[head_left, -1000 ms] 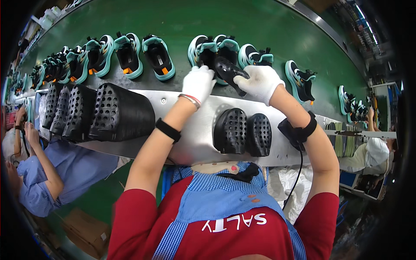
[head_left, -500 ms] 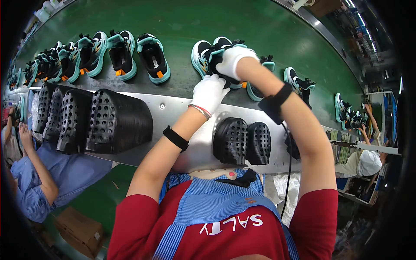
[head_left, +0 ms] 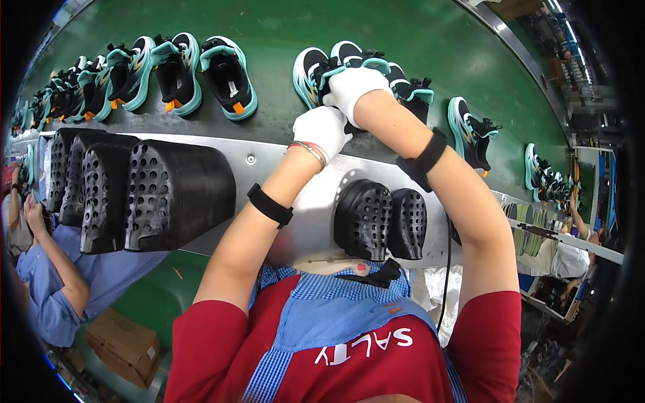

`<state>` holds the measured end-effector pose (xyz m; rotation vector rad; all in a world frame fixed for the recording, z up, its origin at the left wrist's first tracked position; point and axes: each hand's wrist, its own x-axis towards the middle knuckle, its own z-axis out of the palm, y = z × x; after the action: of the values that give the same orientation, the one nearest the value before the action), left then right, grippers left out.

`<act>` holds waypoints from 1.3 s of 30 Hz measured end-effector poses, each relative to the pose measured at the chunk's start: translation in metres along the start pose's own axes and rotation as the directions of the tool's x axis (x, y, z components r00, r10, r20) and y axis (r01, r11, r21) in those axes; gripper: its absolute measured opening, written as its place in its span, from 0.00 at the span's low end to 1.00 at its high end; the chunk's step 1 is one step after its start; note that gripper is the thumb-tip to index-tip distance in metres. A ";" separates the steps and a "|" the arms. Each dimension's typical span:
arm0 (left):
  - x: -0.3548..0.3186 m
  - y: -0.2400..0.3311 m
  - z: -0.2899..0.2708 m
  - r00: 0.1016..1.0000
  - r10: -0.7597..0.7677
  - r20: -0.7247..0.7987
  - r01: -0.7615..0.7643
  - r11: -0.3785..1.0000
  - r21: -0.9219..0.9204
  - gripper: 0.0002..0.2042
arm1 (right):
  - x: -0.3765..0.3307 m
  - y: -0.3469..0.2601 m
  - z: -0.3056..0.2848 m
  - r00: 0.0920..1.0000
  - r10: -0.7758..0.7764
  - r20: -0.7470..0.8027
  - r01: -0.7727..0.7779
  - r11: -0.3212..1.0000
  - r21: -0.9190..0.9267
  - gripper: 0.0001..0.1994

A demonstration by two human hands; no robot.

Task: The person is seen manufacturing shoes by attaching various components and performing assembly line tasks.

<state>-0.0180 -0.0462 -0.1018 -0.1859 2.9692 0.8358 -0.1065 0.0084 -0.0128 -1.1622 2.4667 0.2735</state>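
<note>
1. Left hand (head_left: 322,134) and right hand (head_left: 353,91), white-gloved: close together, grip cannot be told.
2. Teal-soled shoes (head_left: 306,75): twelve o'clock, beside the right hand.
3. Black perforated forms (head_left: 363,218): five o'clock from the hands.

Four large black perforated blocks (head_left: 181,195) left, two small blocks (head_left: 363,220) right; two white fabric gloves (head_left: 319,132); three black-and-turquoise sneakers (head_left: 308,70) near them, one sneaker (head_left: 463,127) alone right; one brown cardboard box (head_left: 127,346); outer sneaker rows (head_left: 134,77) overlap beyond counting.
</note>
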 end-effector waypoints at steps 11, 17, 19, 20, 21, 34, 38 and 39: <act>0.019 -0.006 -0.005 0.981 0.196 0.001 -0.196 0.978 0.071 0.14 | 0.011 0.013 0.010 0.997 -0.021 -0.071 0.026 0.997 0.067 0.14; 0.005 0.005 -0.030 0.983 0.171 0.064 -0.178 0.978 0.108 0.17 | -0.106 0.022 -0.011 0.988 -0.023 -0.154 0.038 0.994 0.098 0.14; 0.022 0.005 -0.039 0.970 0.115 0.212 -0.163 0.961 0.224 0.18 | -0.169 0.052 -0.013 0.960 0.166 -0.225 -0.117 0.970 0.214 0.13; 0.022 0.009 -0.046 0.972 0.085 0.220 -0.139 0.959 0.246 0.18 | -0.203 0.072 -0.004 0.922 0.231 -0.312 -0.143 0.949 0.279 0.14; 0.017 0.007 -0.053 0.976 0.028 0.216 -0.088 0.959 0.270 0.18 | -0.231 0.096 0.006 0.879 0.271 -0.393 -0.137 0.932 0.336 0.16; 0.005 -0.017 -0.052 0.996 -0.087 0.000 0.080 0.921 0.382 0.26 | -0.430 0.205 0.241 0.516 0.821 -0.245 -0.602 0.551 0.578 0.14; 0.001 -0.010 -0.061 0.995 -0.096 0.006 0.084 0.902 0.423 0.26 | -0.431 0.209 0.245 0.546 0.767 -0.337 -0.530 0.628 0.570 0.15; -0.001 -0.005 -0.062 0.997 -0.079 0.008 0.067 0.898 0.435 0.26 | -0.433 0.210 0.244 0.571 0.749 -0.336 -0.529 0.649 0.547 0.15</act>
<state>-0.0179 -0.0825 -0.0513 -0.2585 3.0049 0.1485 0.0461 0.5245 -0.0439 -0.0671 3.1687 -0.4220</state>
